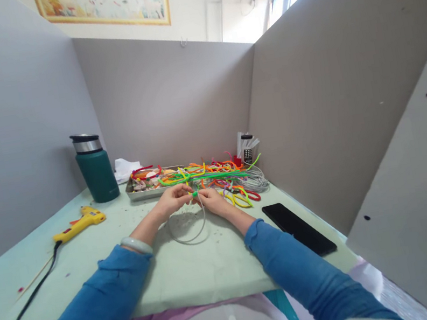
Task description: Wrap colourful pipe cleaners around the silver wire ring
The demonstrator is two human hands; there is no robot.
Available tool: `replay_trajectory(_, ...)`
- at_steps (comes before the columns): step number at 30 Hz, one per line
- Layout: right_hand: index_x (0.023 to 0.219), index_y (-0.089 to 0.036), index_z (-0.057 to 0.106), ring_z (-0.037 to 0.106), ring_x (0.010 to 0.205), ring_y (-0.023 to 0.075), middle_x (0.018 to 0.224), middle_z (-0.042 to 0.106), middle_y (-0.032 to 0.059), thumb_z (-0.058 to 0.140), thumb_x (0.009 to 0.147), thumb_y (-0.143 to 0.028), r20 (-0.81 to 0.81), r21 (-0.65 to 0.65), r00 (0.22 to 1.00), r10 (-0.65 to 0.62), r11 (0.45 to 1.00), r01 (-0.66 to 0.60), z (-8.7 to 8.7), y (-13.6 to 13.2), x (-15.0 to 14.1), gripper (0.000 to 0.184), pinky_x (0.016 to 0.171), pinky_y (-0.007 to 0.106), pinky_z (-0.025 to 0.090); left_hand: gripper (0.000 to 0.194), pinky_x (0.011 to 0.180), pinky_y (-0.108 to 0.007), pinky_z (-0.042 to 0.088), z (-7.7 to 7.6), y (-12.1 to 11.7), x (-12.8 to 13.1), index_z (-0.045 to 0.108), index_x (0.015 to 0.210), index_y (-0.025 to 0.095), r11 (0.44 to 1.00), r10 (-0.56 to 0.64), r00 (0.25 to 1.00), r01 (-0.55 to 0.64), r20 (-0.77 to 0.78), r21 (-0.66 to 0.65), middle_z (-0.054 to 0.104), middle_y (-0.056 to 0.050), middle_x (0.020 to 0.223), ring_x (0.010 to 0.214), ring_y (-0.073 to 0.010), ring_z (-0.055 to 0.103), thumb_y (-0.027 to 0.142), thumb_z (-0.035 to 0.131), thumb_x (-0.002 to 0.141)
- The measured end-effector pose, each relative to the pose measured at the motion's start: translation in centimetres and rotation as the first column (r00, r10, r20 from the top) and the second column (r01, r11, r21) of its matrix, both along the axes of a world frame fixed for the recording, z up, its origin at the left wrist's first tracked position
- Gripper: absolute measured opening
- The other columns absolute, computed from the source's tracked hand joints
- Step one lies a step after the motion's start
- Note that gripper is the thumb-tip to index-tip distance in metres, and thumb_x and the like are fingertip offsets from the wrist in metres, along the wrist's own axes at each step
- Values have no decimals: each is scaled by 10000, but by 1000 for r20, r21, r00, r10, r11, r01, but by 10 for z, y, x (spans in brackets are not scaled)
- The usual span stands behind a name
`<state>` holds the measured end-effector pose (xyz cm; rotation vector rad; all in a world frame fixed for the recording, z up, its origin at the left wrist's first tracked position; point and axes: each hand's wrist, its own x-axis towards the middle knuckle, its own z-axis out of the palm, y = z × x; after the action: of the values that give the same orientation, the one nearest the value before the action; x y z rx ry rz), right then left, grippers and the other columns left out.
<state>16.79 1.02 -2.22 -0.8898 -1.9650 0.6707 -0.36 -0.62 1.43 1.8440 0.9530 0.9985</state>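
My left hand [173,200] and my right hand [213,201] meet over the pale green table [199,271], fingers pinched together. Between them they hold a thin grey hoop [190,235] that hangs down toward me, with a small green pipe cleaner piece [194,193] at the top where the fingertips touch. Both forearms wear blue sleeves, and a pale bangle [136,245] sits on my left wrist. Just behind my hands lies a heap of coloured pipe cleaners [216,176].
A metal tray [141,193] with craft bits stands behind the hands. A green thermos [95,169] is at the back left, a yellow glue gun [79,224] with black cord at the left, a black phone [298,227] at the right. Grey partition walls enclose the desk.
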Motion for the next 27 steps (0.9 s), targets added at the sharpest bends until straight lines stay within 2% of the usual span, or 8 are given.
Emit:
replay_trajectory(4, 753, -144, 650, 457, 547, 86, 582, 526, -20, 392, 839, -346, 55, 52, 998, -40, 998, 37, 0, -4, -1, 338, 513, 179, 320, 395, 386, -191, 199, -1, 3, -1, 584, 852, 130, 999, 50, 999, -50, -4, -13, 493, 38, 569, 417, -38, 322, 456, 618, 631)
replay_trajectory(8, 750, -145, 653, 479, 573, 91, 626, 571, -7, 384, 856, -390, 127, 114, 988, -83, 991, 68, 1, -8, -2, 379, 530, 185, 313, 370, 381, -192, 188, -1, 3, 0, 583, 753, 124, 995, 96, 995, -97, -31, -30, 494, 38, 560, 406, -30, 302, 465, 621, 612)
replay_trajectory(14, 729, -158, 649, 498, 585, 87, 637, 589, -11, 425, 850, -342, 195, 189, 974, -115, 979, 77, -3, -8, -3, 315, 534, 179, 298, 356, 371, -189, 177, -3, 6, 1, 572, 725, 130, 983, 138, 988, -145, -72, -109, 494, 38, 558, 391, -27, 293, 455, 633, 594)
replay_trajectory(22, 737, -165, 654, 524, 624, 98, 680, 625, -3, 441, 847, -327, 240, 198, 962, -130, 977, 83, -5, -8, -4, 289, 554, 187, 308, 322, 371, -197, 176, -8, 11, 0, 543, 663, 145, 971, 193, 972, -209, -136, -114, 478, 48, 525, 371, -30, 282, 453, 625, 612)
replay_trajectory(27, 746, -168, 654, 523, 624, 100, 697, 636, -1, 439, 848, -341, 266, 195, 955, -135, 977, 84, -4, -9, -5, 293, 546, 192, 301, 313, 386, -202, 190, -10, 13, -2, 540, 638, 142, 974, 204, 959, -219, -199, -60, 473, 45, 507, 374, -34, 275, 448, 603, 632)
